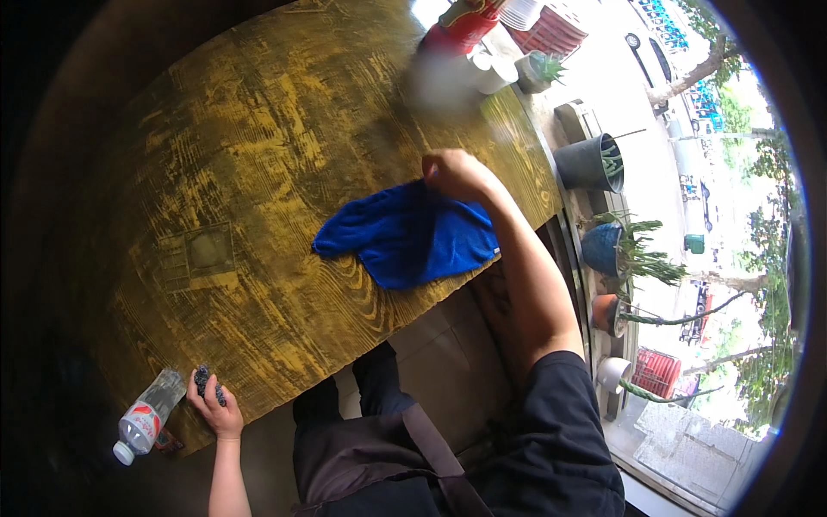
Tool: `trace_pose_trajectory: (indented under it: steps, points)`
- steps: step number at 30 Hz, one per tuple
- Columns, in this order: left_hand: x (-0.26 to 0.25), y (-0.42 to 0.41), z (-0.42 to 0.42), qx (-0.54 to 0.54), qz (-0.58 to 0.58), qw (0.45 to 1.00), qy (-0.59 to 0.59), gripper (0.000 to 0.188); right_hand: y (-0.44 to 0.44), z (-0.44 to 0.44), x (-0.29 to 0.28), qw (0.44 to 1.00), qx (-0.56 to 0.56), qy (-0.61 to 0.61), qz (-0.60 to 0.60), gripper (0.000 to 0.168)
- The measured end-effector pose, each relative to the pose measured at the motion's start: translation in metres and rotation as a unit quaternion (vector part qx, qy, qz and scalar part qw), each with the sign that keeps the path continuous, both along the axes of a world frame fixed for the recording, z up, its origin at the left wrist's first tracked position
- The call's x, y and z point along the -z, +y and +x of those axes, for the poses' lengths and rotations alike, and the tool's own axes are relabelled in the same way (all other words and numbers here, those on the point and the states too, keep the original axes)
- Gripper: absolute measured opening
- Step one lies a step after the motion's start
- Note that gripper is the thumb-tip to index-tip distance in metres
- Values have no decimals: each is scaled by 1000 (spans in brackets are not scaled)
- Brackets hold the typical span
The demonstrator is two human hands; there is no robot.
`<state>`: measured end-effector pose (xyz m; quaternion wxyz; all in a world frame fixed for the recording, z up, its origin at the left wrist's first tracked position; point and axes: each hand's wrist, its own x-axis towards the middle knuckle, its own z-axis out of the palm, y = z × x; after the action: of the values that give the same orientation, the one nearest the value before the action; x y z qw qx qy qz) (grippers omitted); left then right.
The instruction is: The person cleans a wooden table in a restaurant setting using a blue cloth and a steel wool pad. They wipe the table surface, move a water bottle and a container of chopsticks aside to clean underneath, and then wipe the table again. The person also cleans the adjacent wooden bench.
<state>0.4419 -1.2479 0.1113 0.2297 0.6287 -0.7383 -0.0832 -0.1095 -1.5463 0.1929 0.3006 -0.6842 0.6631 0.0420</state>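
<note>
A blue microfibre-like cloth lies spread and creased along the near edge of the wooden table. At its far edge, my right hand has its fingers curled onto the fabric; the fingertips are partly hidden. My forearm crosses over the cloth's right end. Over at the table's left corner, my left hand holds a dark, bumpy wad, perhaps a scouring pad. Just left of that hand is a clear plastic bottle with a white cap and a red-and-white label, tilted in view.
Cups and a red container stand at the table's far right corner, partly blurred. Along the window ledge are several potted plants, including a dark grey pot and a blue pot. A small square panel marks the tabletop.
</note>
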Motion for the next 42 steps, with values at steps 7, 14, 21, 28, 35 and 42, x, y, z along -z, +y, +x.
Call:
trace_pose_trajectory:
  steps: [7, 14, 21, 28, 35, 42]
  points:
    - [1, -2, -3, 3, 0, 1000, -14, 38, 9, 36, 24, 828, 243, -62, -502, 23]
    - [-1, 2, 3, 4, 6, 1000, -10, 37, 73, 110, 89, 893, 314, 200, -253, 87]
    - [-6, -4, -7, 5, 4, 1000, -21, 38, -10, 132, 94, 841, 380, 244, -299, 87]
    - [2, -3, -2, 8, -20, 1000, -4, 34, 76, 420, 77, 907, -194, -264, -265, 72]
    - [4, 6, 11, -4, 16, 999, -30, 33, 53, 187, 76, 925, -104, -238, -278, 60]
    - [9, 3, 8, 4, 34, 998, -57, 37, 115, -119, 78, 870, 364, 216, -254, 67]
